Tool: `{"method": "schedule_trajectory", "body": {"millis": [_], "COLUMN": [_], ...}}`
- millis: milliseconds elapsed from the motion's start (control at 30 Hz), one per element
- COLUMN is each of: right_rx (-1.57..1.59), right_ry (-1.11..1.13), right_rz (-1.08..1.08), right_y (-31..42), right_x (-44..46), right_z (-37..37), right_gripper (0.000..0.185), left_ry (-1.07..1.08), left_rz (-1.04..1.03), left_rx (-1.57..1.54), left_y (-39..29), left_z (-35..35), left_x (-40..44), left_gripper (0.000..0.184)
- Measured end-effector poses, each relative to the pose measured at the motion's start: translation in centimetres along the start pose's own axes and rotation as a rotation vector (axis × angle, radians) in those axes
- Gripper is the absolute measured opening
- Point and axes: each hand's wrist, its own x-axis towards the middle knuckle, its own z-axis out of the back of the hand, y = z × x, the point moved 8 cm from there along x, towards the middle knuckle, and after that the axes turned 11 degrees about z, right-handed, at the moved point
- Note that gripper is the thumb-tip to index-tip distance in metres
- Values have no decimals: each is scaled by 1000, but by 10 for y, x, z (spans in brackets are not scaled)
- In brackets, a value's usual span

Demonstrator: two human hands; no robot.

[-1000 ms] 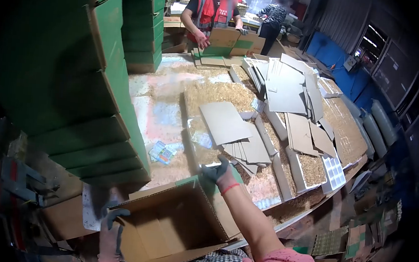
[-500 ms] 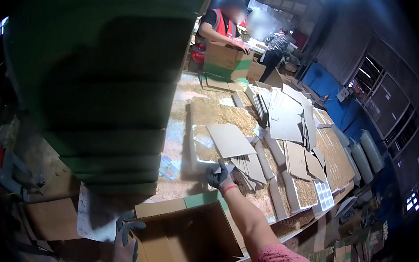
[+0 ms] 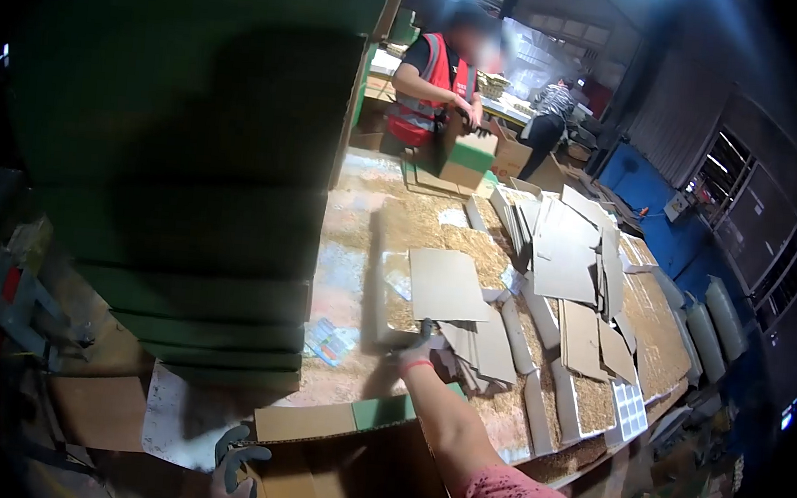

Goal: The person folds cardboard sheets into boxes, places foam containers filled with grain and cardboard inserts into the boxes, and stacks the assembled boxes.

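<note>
My left hand [image 3: 237, 469], in a grey-palmed glove, grips the left edge of an open cardboard box [image 3: 305, 485] with a green stripe on its flap. The box is low in view, its inside bare where visible. Farther forward, my right hand [image 3: 416, 346], gloved too, pinches the near edge of a flat grey cardboard sheet [image 3: 447, 286]. That sheet lies over a white tray of wood shavings [image 3: 393, 316]. More grey sheets [image 3: 489, 348] are fanned out just right of my right hand.
Tall green boxes [image 3: 222, 226] are stacked at left. Shavings-filled trays [image 3: 592, 405] and piled sheets [image 3: 567, 253] cover the table's right side. Across it, a person in a red vest [image 3: 435, 88] handles a green-striped box [image 3: 469, 161]; another person [image 3: 549, 120] stands behind.
My right hand has reached forward from beside the box and closed on the grey sheet, which has turned slightly. The co-worker's folded cardboard has become a standing box. The view has shifted.
</note>
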Motion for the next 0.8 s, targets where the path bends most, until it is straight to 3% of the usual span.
{"method": "schedule_trajectory", "body": {"millis": [67, 133, 200, 267, 333, 400, 467, 533, 567, 600, 633, 667, 700, 733, 767, 800], "right_rx": [84, 141, -109, -481, -563, -561, -337, -168, -80, -352, -424, -374, -328, -159, -194, -218], "right_ry": [85, 64, -63, -351, -245, -88, -19, 258, 317, 330, 636, 728, 819, 683, 678, 687], "right_rz": [-123, -17, 193, 471, 496, 337, 222, -206, -278, -184, -115, -189, -265, -473, -509, -460], "right_y": [26, 43, 48, 66, 70, 63, 58, 67, 92, 123, 138, 149, 159, 185, 212, 234], "right_x": [-59, -40, -7, -6, -9, 3, 17, -9, -37, -53, -47, -64, -79, -141, -192, -215], "right_z": [-37, -26, 2, 17, 1, -5, -11, -37, -54, -44, -42, -38, -32, -41, -49, -47], "right_gripper": [79, 74, 67, 57, 55, 53, 51, 52, 52, 52, 53, 51, 50, 48, 51, 53], "left_ry": [-25, -52, -71, -86, -110, -136, -183, -235, -232, -231, -184, -89, -63, -46, -63, -63], "left_rz": [-29, -34, -24, -23, -18, 12, 53, 44, -39, -122, -196, -131, -150, -274, -315, -185], "left_rx": [16, 32, 47, 68, 80, 91, 94, 117, 158, 198, 284, 103, 125, 166, 292, 185], "left_y": [-4, -6, -5, -6, -6, -5, -6, -13, -18, -23, -11, -9, -17, -26, -26, -27], "left_z": [-4, -5, -8, -10, -11, -9, -6, -6, -7, -7, 1, 0, -7, -9, -6, -9], "left_x": [1, 0, -1, -1, -2, -7, -10, -9, -8, -7, 4, 10, 15, 20, 33, 42], "left_gripper": [53, 47, 42, 37, 33, 30, 28, 28, 27, 26, 32, 40, 46, 46, 46, 46]}}
